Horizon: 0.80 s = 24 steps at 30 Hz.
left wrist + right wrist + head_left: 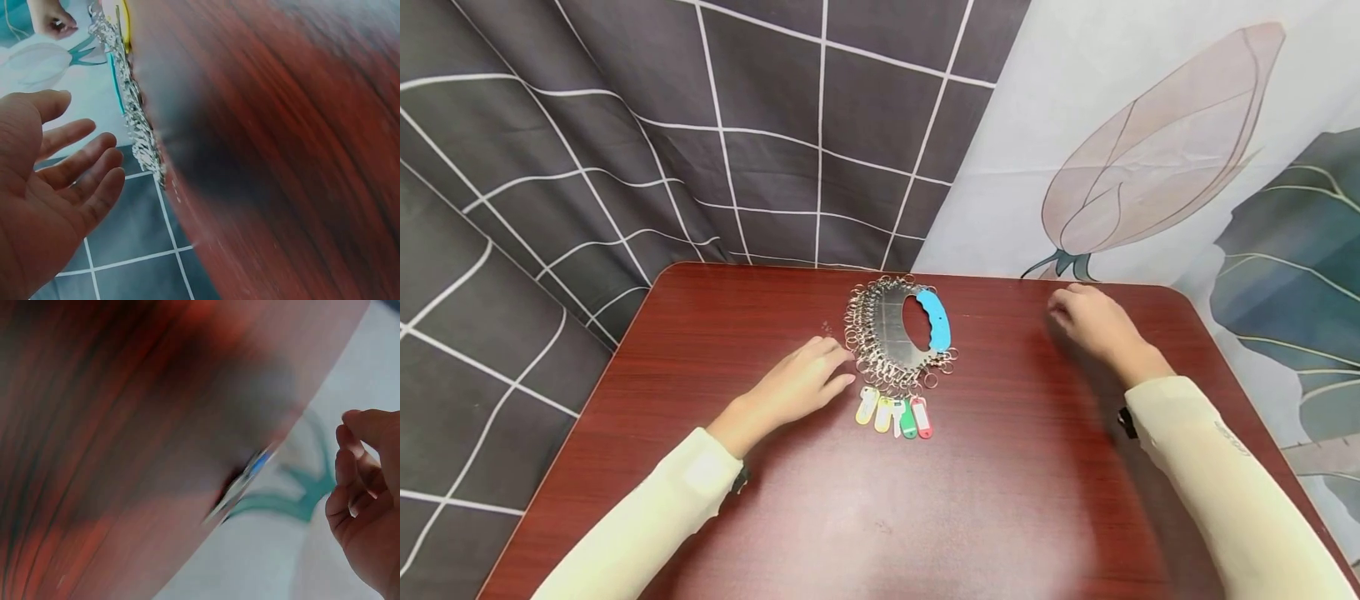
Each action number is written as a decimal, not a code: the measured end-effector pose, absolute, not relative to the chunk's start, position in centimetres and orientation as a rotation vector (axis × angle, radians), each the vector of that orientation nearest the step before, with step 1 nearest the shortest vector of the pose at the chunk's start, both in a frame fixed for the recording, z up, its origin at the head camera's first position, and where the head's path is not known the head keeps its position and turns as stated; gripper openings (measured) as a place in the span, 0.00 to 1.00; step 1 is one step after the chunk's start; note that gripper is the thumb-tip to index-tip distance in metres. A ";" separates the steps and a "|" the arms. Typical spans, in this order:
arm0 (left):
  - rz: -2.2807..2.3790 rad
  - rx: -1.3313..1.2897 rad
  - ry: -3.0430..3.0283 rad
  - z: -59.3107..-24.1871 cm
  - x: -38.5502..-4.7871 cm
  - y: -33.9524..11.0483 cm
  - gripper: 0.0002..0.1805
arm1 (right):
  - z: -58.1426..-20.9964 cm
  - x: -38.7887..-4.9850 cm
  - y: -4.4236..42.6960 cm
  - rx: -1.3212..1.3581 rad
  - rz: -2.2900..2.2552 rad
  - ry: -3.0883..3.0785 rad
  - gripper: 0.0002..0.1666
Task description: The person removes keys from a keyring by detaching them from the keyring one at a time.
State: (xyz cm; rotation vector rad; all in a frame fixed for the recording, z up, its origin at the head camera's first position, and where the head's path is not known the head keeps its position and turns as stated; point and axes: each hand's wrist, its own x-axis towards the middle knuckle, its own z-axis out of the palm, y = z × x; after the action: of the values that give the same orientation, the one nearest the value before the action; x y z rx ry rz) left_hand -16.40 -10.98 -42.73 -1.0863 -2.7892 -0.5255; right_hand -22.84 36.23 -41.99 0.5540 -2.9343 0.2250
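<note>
A metal key carrier (891,325) with a blue handle (937,321) lies on the table, many split rings hooked along its edge. Yellow, green and red key tags (921,417) hang from its near side, with a silver key (897,418) among them. My left hand (805,379) reaches beside the rings, fingers relaxed and spread in the left wrist view, holding nothing. Over at the right, my right hand (1093,325) hovers above the table, fingers loosely curled and nothing visible in them. Below it, a blurred thin flat thing (237,490) with a blue patch lies near the back edge; its kind is unclear.
The reddish-brown wooden table (985,508) ends in rounded back corners. Behind it hang a dark grid-patterned curtain (760,92) and a pale cloth (1000,167) printed with a flower bud. Dark bands sit under both cream sleeves (1217,467).
</note>
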 end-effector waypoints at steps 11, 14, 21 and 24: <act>-0.581 -1.095 -2.794 -42.6 -16.3 -8.9 0.15 | -42.3 -19.7 26.5 0.761 0.549 -2.804 0.02; -0.585 -1.085 -2.829 -42.5 -16.2 -8.4 0.16 | -42.5 -18.6 24.2 0.813 0.616 -2.821 0.03; -0.618 -1.063 -2.931 -42.4 -15.8 -7.2 0.18 | -43.1 -16.7 19.9 0.939 0.542 -2.954 0.11; -0.629 -1.056 -2.941 -42.3 -15.7 -6.6 0.18 | -43.3 -16.2 18.6 0.936 0.474 -2.996 0.15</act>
State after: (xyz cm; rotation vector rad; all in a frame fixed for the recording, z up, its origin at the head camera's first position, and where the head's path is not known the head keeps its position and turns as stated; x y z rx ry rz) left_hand -15.74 -6.63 -42.32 -1.0557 -2.9411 -0.6292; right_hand -16.24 18.57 -43.26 0.9358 -2.9957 0.4736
